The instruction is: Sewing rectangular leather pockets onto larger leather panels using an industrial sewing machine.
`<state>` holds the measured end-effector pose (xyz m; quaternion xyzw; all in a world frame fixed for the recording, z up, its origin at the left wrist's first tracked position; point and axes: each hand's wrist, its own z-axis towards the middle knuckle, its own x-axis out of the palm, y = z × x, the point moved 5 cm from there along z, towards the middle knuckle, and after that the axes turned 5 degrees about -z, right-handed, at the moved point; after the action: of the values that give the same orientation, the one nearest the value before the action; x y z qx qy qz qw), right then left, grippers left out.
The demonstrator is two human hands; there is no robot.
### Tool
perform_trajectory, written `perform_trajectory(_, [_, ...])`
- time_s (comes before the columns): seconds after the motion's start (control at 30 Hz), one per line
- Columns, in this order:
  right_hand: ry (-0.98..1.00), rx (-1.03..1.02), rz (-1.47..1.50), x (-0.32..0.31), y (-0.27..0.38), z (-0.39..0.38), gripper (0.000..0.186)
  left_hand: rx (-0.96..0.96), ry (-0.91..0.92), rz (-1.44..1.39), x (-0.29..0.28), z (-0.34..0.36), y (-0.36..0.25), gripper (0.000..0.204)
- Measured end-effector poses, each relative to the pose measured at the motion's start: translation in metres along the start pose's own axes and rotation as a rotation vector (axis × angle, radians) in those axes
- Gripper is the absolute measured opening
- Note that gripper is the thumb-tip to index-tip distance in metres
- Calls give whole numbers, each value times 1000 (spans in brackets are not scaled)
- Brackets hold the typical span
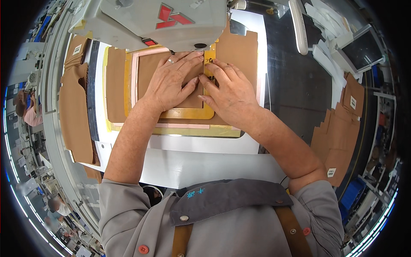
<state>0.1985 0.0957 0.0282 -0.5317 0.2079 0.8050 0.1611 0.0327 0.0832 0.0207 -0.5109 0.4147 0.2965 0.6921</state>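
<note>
A brown fabric panel lies beneath a yellow clamp frame with pink strips along its inner left side. Inside that frame is more brown fabric. My left hand, with a ring on one finger, lies flat on this inner fabric, fingers stretched toward the machine. On the frame's right bar rests my right hand, its fingers spread and thumb apart. My left thumb and right fingertips come close together at that bar. The grey sewing machine head overhangs the far edge and hides the needle area.
Brown cut pieces are stacked at the left, and more brown pieces lie at the right. A monitor and a white lamp stand at the far right. Another person is in the distance at left.
</note>
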Motion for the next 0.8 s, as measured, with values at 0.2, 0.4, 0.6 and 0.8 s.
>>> perform_trajectory(0.2, [17, -85, -11, -6, 18, -3, 38, 25, -10, 27, 0, -1, 1, 62])
perform_trajectory(0.4, [13, -118, 18, -17, 34, -15, 29, 57, -10, 79, 3, -6, 0, 65])
perform_trajectory(0.6, [0, -132, -7, -23, 36, -23, 27, 96, 7, 103, 2, -9, 1, 74])
perform_trajectory(0.8, [-1, -166, -10, -25, 38, -20, 26, 118, 10, 87, 3, -10, 2, 77])
